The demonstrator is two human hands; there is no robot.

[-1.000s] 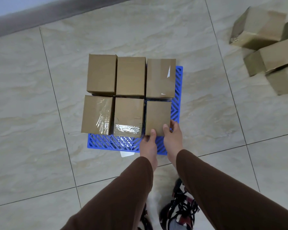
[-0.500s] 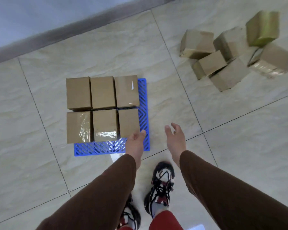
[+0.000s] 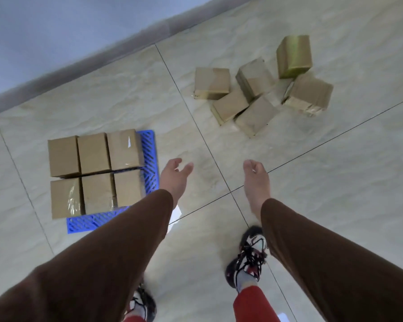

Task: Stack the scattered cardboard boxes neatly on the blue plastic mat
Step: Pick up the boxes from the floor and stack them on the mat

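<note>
The six stacked boxes [image 3: 96, 173] hide most of the blue mat [image 3: 150, 159]; only a strip to their right and a strip in front of them shows. The brown sleeve [image 3: 116, 247] covers the mat's front right corner and part of a white scrap [image 3: 176, 213] just right of it. Well to the right of the mat, the loose boxes [image 3: 261, 89] look smeared, so their tape is perhaps torn. Both shoes [image 3: 249, 254] are partly hidden.

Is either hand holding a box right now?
No. The left hand and right hand are both open and empty above the floor.
</note>
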